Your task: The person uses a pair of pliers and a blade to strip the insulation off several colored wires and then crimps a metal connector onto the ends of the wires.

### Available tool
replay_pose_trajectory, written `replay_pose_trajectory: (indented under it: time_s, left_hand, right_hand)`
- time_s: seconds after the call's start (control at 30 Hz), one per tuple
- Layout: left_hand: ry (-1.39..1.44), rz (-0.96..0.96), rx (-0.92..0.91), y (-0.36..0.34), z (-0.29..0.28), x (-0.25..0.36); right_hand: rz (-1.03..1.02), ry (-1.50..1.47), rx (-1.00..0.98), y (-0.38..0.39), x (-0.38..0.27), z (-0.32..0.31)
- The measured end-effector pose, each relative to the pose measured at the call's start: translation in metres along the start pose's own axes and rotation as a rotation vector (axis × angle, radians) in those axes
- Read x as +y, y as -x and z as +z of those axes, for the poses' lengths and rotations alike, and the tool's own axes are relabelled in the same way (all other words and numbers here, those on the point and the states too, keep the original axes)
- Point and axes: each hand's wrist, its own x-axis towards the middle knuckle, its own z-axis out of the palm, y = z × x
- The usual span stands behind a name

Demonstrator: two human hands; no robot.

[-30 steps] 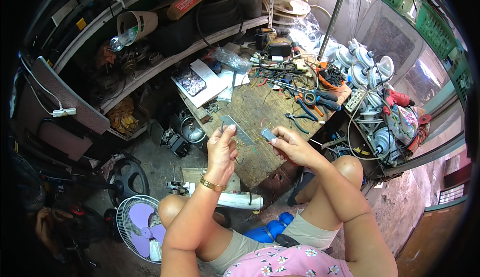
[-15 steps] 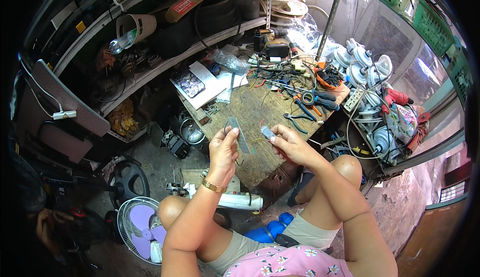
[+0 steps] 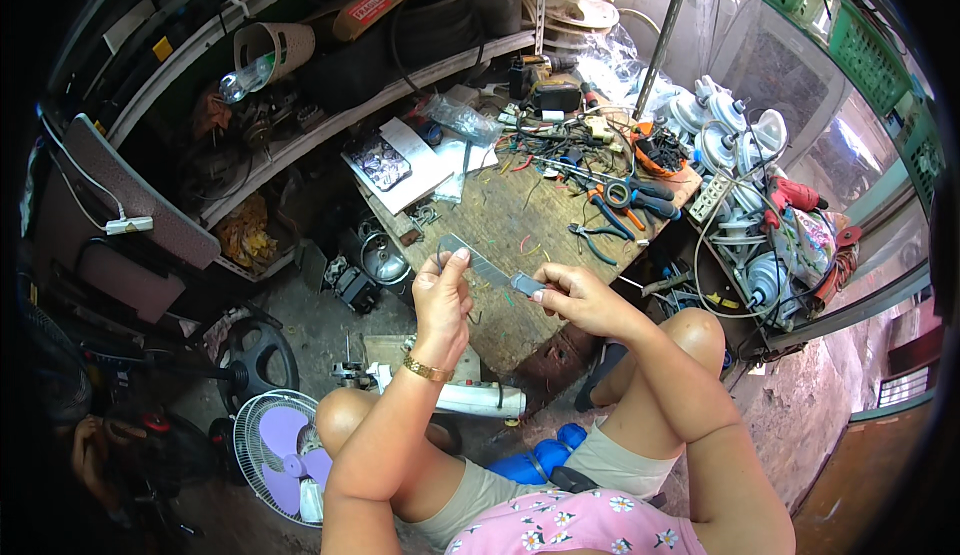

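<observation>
My left hand [image 3: 443, 295] pinches the upper end of a thin, flat grey strip [image 3: 482, 265], tilted down to the right above the worn wooden tabletop [image 3: 510, 335]. My right hand [image 3: 573, 297] grips a small grey flat piece [image 3: 526, 285], whose tip meets or overlaps the strip's lower end; whether they touch I cannot tell. Short coloured wire bits lie on the wood below. Just beyond my right hand are pliers [image 3: 593, 243] and orange-and-black hand tools [image 3: 630, 205].
Tangled wires [image 3: 560, 140], papers [image 3: 410, 165] and a patterned phone [image 3: 375, 165] cover the far tabletop. White plastic fittings [image 3: 715, 135] and a power strip [image 3: 708, 198] crowd the right. Shelves [image 3: 330, 105] line the back left; a purple-bladed fan [image 3: 280, 425] stands low left.
My right hand has moved down and left, bringing the small grey piece to the strip's lower end. The strip in my left hand has shifted and turned slightly.
</observation>
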Motion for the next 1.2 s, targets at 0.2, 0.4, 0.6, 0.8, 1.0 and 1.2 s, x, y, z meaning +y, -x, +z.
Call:
replay_pose_trajectory:
  time_s: [0.2,0.4,0.6,0.8,1.0,1.2]
  left_hand:
    - [0.015,0.031,-0.001,0.002,0.001,0.0]
    - [-0.005,0.051,-0.037,0.006,0.004,-0.001]
    - [-0.065,0.099,-0.056,0.011,0.005,-0.004]
    - [-0.114,0.115,-0.098,0.017,0.005,-0.011]
    - [-0.147,-0.021,-0.144,0.017,0.003,-0.02]
    - [-0.22,-0.114,-0.212,0.017,0.005,-0.017]
  right_hand:
    - [-0.034,0.044,0.0,-0.001,-0.001,0.001]
    - [-0.078,0.023,0.016,-0.003,0.007,0.006]
    - [-0.08,0.0,0.04,-0.004,0.007,0.009]
    - [-0.075,-0.035,0.078,-0.003,0.006,0.014]
    - [-0.056,-0.182,0.079,-0.005,0.005,0.019]
    - [-0.02,-0.224,0.085,-0.003,-0.001,0.018]
